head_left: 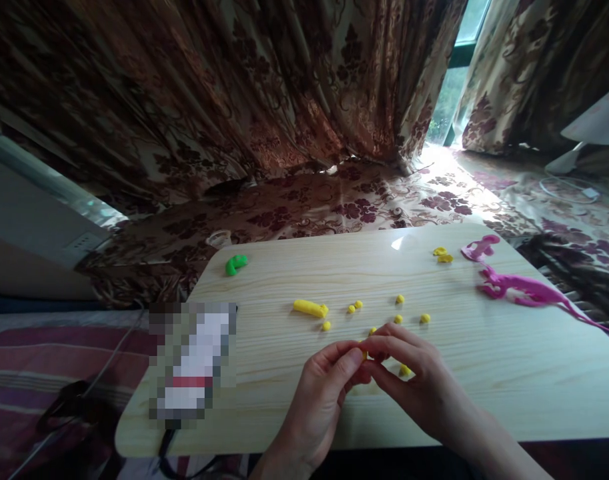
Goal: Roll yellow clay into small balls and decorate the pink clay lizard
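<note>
My left hand (329,383) and my right hand (409,370) meet above the near part of the table. Between their fingertips is a small piece of yellow modelling clay (364,353), mostly hidden by the fingers. Both hands are closed in a pinch on it. Just beyond them lie several small yellow clay balls (425,319), and a thicker yellow clay roll (309,308) rests to their left. Another yellow lump (405,369) shows beneath my right hand, partly covered by it.
The light wooden table (254,373) bears a green clay piece (235,264) at the far left, flat yellow scraps (442,255) and pink clay shapes (524,290) at the right. A blurred-out device with a cable (169,443) lies left. Behind hang patterned curtains (304,87).
</note>
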### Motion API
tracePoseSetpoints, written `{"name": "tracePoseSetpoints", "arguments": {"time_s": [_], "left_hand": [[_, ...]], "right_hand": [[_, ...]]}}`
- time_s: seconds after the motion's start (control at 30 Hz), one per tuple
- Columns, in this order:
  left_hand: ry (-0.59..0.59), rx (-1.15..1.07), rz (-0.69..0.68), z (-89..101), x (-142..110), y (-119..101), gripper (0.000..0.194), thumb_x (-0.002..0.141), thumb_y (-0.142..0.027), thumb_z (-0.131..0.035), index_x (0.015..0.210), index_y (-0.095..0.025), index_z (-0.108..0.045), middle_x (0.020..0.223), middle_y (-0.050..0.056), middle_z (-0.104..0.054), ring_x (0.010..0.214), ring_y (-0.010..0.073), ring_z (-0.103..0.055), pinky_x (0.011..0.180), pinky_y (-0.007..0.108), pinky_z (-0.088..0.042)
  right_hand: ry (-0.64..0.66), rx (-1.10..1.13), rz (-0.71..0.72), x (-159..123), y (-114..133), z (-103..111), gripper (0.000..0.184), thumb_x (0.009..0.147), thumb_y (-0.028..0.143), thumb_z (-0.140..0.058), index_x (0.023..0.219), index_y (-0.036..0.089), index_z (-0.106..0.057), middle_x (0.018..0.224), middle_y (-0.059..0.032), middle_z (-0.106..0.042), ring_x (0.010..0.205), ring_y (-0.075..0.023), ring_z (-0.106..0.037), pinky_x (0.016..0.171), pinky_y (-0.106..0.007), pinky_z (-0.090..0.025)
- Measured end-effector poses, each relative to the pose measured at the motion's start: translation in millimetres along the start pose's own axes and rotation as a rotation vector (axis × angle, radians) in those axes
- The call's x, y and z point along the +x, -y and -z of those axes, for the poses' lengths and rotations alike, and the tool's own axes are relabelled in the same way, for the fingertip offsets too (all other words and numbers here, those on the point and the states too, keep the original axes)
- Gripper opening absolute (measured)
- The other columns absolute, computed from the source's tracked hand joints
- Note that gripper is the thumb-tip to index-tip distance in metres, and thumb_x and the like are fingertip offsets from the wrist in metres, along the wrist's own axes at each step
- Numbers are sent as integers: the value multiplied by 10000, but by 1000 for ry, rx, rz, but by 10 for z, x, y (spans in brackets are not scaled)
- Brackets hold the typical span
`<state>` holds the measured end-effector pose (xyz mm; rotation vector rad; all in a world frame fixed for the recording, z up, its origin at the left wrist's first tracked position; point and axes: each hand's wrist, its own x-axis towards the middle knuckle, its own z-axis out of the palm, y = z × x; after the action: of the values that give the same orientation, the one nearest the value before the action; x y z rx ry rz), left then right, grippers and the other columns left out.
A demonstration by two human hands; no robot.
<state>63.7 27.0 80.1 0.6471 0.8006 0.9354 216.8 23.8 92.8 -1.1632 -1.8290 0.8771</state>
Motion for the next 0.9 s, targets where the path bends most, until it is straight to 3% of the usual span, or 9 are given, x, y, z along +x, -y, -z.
{"name": "tracePoseSetpoints", "arguments": {"time_s": [0.3, 0.4, 0.47, 0.53, 0.67, 0.8, 0.9], "left_hand": [[32, -52, 57, -12, 24, -7, 175, 867, -227, -531, 873, -124, -672, 806, 48, -640, 736, 105, -521, 741, 252, -410], [30, -143, 85, -36, 19, 36, 151, 859, -185, -537, 815, -125, -669, 777, 30, -628, 733, 99, -524, 755, 247, -412], [39, -206, 87, -66, -2, 68, 133, 848, -147, -541, 859, -129, -672, 836, 37, -638, 797, 107, -542, 796, 239, -407], [74, -325, 120, -96, -22, 76, 167, 863, -166, -513, 909, -136, -671, 892, 45, -647, 869, 118, -558, 842, 237, -398], [186, -587, 278, -117, 30, -10, 410, 916, -386, -350, 1075, -121, -619, 1067, 98, -629, 1043, 183, -546, 948, 308, -360], [218, -620, 181, -113, 188, -152, 501, 898, -465, -316, 1240, -155, -510, 1260, 94, -544, 1226, 245, -426, 1042, 399, -257], [255, -593, 146, -104, 259, -255, 548, 890, -506, -289, 1266, -159, -487, 1313, 99, -503, 1270, 252, -373, 1063, 406, -219]], "right_hand": [[-31, -56, 9, -23, -32, -16, 190, 856, 197, -539, 1022, 242, -619, 873, -21, -549, 809, -134, -555, 687, -262, -474], [-15, -131, 16, -19, -28, 0, 318, 851, 258, -553, 1169, 239, -545, 1106, -59, -540, 1024, -168, -526, 843, -287, -467], [40, -237, 40, -3, -35, -7, 440, 872, 292, -517, 1297, 219, -432, 1306, -78, -445, 1200, -194, -415, 980, -331, -392], [86, -379, 71, 19, -50, -47, 450, 908, 272, -434, 1346, 188, -370, 1396, -76, -373, 1295, -207, -297, 1062, -392, -287], [66, -605, 152, 97, -23, -210, 431, 923, 210, -330, 1344, 131, -379, 1423, -77, -349, 1349, -221, -176, 1106, -481, -113], [139, -612, 237, 305, 52, -293, 499, 925, 334, -336, 1376, 120, -326, 1441, -59, -315, 1356, -205, -155, 1119, -429, -118], [5, -666, 127, 444, 43, -227, 496, 929, 312, -314, 1366, 81, -335, 1433, -95, -323, 1356, -215, -156, 1116, -443, -110]]}}
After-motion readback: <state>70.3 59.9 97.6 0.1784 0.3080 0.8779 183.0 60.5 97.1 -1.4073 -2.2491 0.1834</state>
